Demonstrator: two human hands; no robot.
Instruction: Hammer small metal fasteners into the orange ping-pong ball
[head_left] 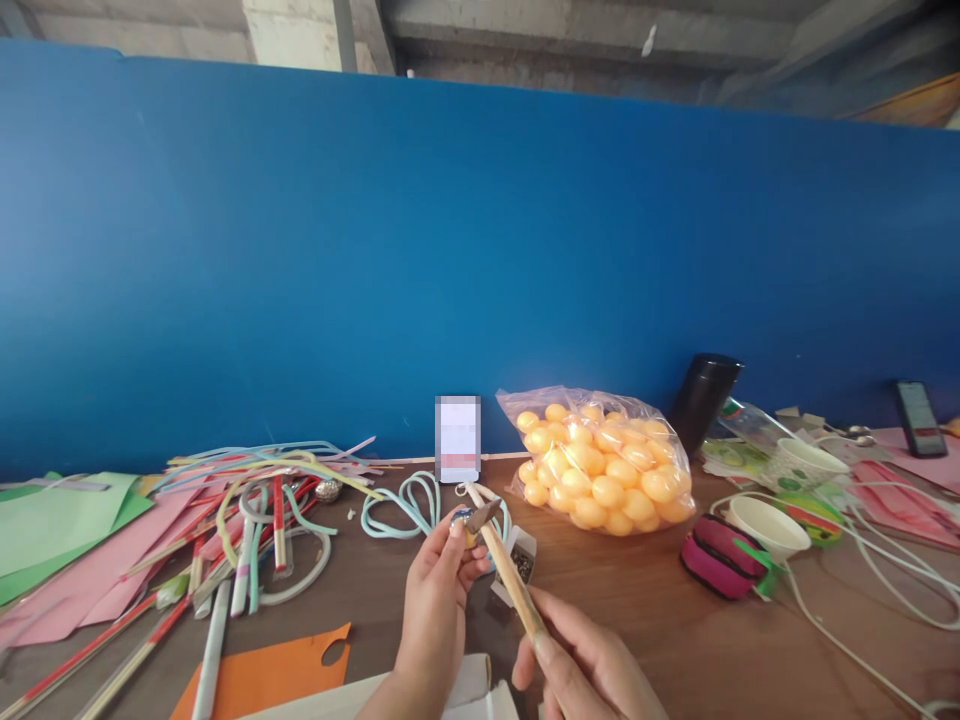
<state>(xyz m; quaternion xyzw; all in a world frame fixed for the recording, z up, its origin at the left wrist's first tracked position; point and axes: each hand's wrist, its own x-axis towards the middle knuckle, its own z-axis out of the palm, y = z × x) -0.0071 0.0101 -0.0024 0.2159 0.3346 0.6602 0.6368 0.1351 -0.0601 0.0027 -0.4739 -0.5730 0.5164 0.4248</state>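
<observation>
My right hand (581, 665) grips the wooden handle of a small hammer (501, 556) near the table's front edge. The hammer's metal head rests beside a small round object (463, 520) pinched between the fingers of my left hand (439, 590), which is closed. A light blue cord loop (405, 500) lies just behind my left hand. A small open box of tiny dark pieces (521, 565) sits under the hammer handle.
A clear bag of orange balls (600, 465) lies behind my hands. Coloured straws and sticks (247, 520) and pink and green paper sheets lie at left. White paper cups (769, 525), a pink pouch (716, 555), a black cylinder (701, 400) and white cables lie at right. A blue wall (450, 250) stands behind.
</observation>
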